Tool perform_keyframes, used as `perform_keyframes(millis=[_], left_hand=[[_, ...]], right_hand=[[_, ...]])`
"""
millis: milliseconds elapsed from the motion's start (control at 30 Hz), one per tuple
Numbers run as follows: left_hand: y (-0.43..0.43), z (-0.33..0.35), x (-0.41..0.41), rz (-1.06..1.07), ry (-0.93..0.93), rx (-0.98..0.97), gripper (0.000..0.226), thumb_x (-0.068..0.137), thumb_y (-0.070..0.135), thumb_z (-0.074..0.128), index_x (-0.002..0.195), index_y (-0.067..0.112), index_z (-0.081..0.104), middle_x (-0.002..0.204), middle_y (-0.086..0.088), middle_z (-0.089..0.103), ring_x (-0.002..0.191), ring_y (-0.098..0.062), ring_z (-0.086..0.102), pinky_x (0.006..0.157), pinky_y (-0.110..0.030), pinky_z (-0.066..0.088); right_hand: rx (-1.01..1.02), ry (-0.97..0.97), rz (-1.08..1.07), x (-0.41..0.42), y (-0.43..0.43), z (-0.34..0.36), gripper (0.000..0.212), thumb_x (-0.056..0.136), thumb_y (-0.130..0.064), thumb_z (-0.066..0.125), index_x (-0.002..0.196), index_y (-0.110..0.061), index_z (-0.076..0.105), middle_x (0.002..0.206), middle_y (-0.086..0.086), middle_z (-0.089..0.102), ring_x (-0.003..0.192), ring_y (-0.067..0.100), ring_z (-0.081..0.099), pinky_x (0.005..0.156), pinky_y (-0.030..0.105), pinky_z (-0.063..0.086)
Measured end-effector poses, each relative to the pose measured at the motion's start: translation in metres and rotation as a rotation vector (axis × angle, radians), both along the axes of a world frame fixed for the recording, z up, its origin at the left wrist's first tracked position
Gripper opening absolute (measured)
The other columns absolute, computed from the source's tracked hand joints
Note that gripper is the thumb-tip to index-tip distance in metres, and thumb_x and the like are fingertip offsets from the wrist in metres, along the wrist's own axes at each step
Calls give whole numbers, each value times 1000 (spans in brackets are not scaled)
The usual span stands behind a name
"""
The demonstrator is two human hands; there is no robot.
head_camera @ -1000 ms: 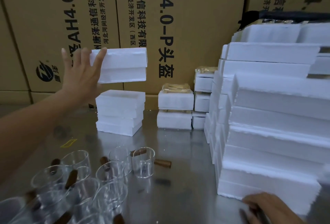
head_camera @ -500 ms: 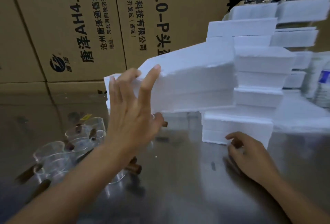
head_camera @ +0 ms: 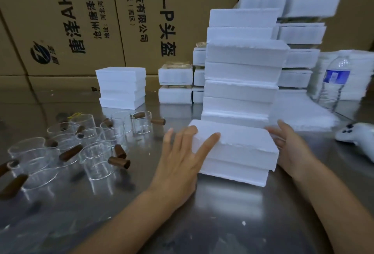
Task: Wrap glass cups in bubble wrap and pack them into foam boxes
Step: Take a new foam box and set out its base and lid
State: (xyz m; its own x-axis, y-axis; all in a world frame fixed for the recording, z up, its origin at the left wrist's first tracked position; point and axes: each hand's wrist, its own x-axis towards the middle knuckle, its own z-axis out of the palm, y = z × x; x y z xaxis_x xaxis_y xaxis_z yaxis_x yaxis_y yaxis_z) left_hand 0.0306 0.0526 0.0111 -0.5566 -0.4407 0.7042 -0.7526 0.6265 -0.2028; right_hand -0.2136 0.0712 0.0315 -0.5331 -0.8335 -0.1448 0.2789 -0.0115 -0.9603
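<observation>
Currently | left hand (head_camera: 182, 152) and right hand (head_camera: 288, 145) are pressing foam box (head_camera: 238, 150) between straight fingers, unclenched | advising: squeezing lightly, keeping it level

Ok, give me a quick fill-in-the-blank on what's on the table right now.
1. The left hand and right hand touch opposite sides of the foam box, which rests on the ___.
2. The glass cups sit on its ___ side.
3. The water bottle stands ___ at the far right.
Missing: table; left; upright.
</observation>
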Motion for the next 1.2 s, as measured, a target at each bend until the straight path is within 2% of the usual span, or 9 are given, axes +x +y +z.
perform_keyframes(millis=[167, 400, 533, 667, 800, 900, 967, 1100, 1200], left_hand=[[-2, -1, -32, -27, 8, 23, 110, 35, 1, 72, 135, 24, 33, 116, -16, 56, 112, -32, 46, 94, -46, 44], [-8, 0, -55, -157, 4, 106, 106, 48, 12, 82, 138, 26, 29, 123, -12, 46, 113, -25, 36, 97, -35, 32], [-18, -4, -50, -383, 137, 190, 90, 60, 18, 84, 135, 19, 34, 118, -13, 55, 110, -19, 39, 97, -28, 31], [-17, -7, -53, -427, 288, 248, 67, 73, 24, 72, 134, 12, 46, 117, -10, 54, 108, -16, 43, 91, -23, 38], [-18, -8, -56, -375, 384, 159, 58, 72, 25, 75, 125, 9, 58, 107, -11, 58, 99, -14, 44, 89, -24, 33], [-22, -8, -53, -356, 447, 144, 51, 75, 25, 73, 122, 9, 61, 105, -10, 58, 95, -14, 46, 86, -24, 35], [-24, -7, -50, -353, 488, 194, 50, 78, 24, 73, 123, 11, 58, 108, -7, 57, 95, -16, 52, 82, -23, 40], [-23, -1, -48, -360, 822, 442, 41, 84, 26, 67, 122, 21, 52, 113, 7, 50, 99, 5, 49, 82, -8, 40], [-24, 5, -48, -338, 1191, 728, 33, 84, 19, 69, 103, 34, 47, 114, 3, 56, 102, -5, 58, 88, -25, 49]], right_hand=[[120, 84, -6, -16, 11, 8, 26, 89, -36, 55, 101, -16, 66, 93, 5, 67, 86, 26, 61, 80, 39, 49], [79, 138, -187, -35, 22, 16, 16, 83, -32, 63, 76, -18, 60, 55, -2, 59, 47, 15, 53, 50, 27, 37], [89, 106, -179, -38, 23, 20, 36, 77, -37, 70, 103, -14, 63, 90, 5, 68, 79, 27, 65, 72, 38, 52], [64, 175, -196, -34, 24, 26, 19, 81, -33, 69, 88, -17, 60, 85, 3, 65, 70, 21, 61, 57, 31, 44], [-51, 218, -111, -28, 39, 41, 24, 84, -37, 64, 101, -20, 64, 103, 5, 70, 84, 24, 65, 80, 41, 48], [-245, 265, -56, -12, 46, 51, 14, 94, -25, 52, 105, -27, 61, 87, -18, 71, 69, -1, 65, 66, 16, 51], [-370, 212, 22, 2, 45, 54, 25, 90, -32, 52, 112, -23, 59, 90, -13, 70, 70, 1, 68, 56, 17, 54], [-449, 389, -37, 27, 35, 46, 56, 74, -54, 53, 123, -28, 49, 112, -8, 65, 85, 10, 70, 74, 23, 56], [-385, 833, -141, 50, 26, 27, 48, 75, -52, 54, 117, -32, 48, 106, -18, 60, 88, -2, 63, 77, 20, 51]])
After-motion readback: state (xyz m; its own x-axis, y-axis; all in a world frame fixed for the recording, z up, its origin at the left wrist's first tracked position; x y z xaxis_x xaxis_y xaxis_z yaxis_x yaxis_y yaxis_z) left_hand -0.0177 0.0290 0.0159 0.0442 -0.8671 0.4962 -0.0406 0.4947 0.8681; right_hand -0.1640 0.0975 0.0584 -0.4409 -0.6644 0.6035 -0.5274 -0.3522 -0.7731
